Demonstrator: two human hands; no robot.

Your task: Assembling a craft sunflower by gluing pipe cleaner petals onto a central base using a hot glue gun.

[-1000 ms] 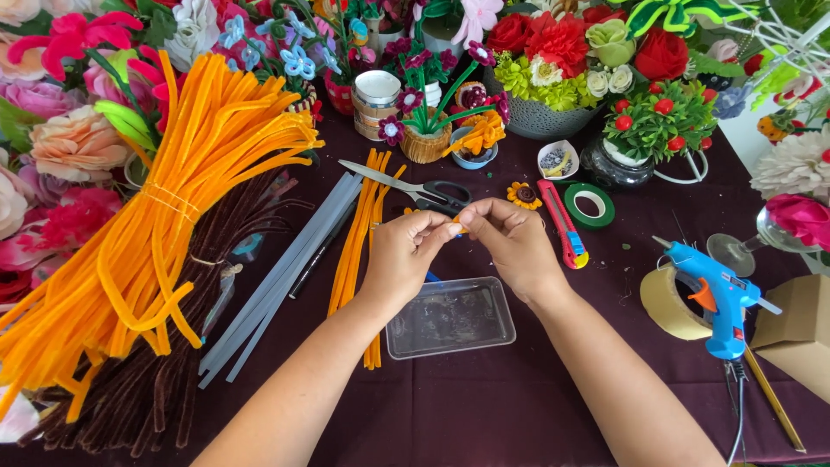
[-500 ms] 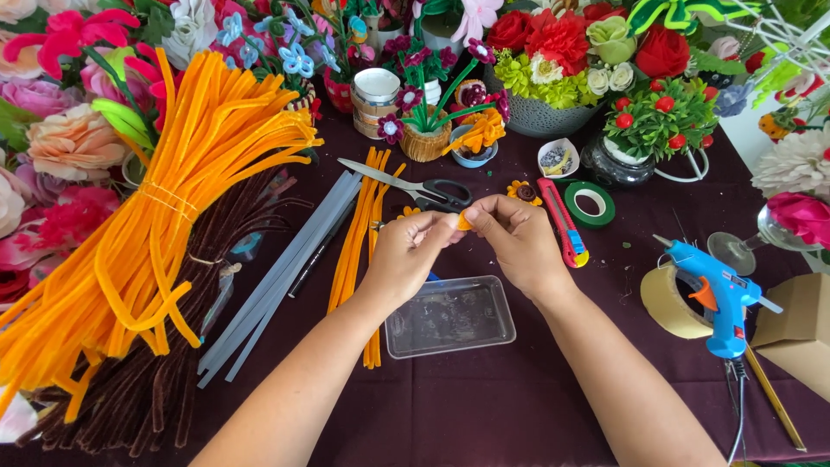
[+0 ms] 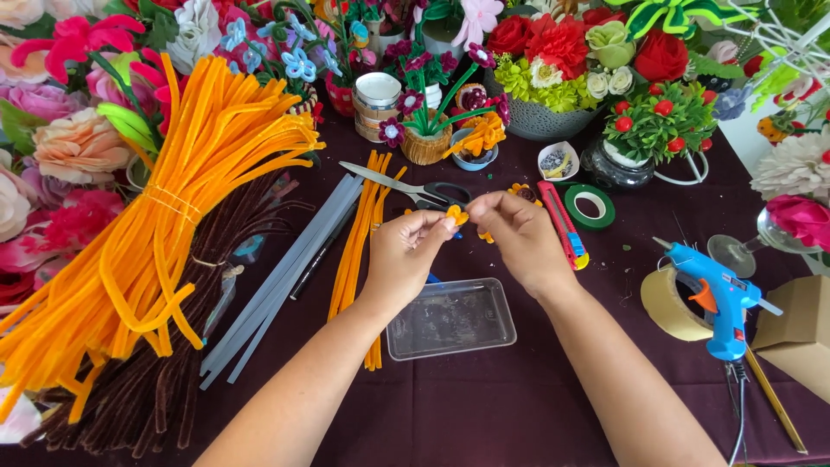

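Here, both hands meet above the middle of the dark purple desk (image 3: 484, 406). The left hand (image 3: 406, 255) has its fingertips pinched shut on a small orange pipe-cleaner piece (image 3: 456, 215), and the right hand (image 3: 519, 233) closes on the same piece from the 3 o'clock side, thumb and forefinger pressed together. The piece hangs between the two hands, just above a clear plastic tray (image 3: 450, 318) that lies at 6 o'clock from them.

At 12 o'clock from the hands lie scissors (image 3: 406, 184), blades pointing toward 9 o'clock. Loose orange pipe cleaners (image 3: 356, 251) lie at 9 o'clock beside a row of clear glue sticks (image 3: 285, 272). Farther toward 9 o'clock sits a big tied bundle of orange pipe cleaners (image 3: 164, 225) over a bundle of brown pipe cleaners (image 3: 164, 389).

At 3 o'clock lie a red utility knife (image 3: 562, 223) and a roll of green floral tape (image 3: 590, 207). A blue glue gun (image 3: 718, 298) stands at 4 o'clock, just beside a roll of tan tape (image 3: 670, 304). Handmade flower arrangements (image 3: 553, 60) crowd the far edge at 12 o'clock.
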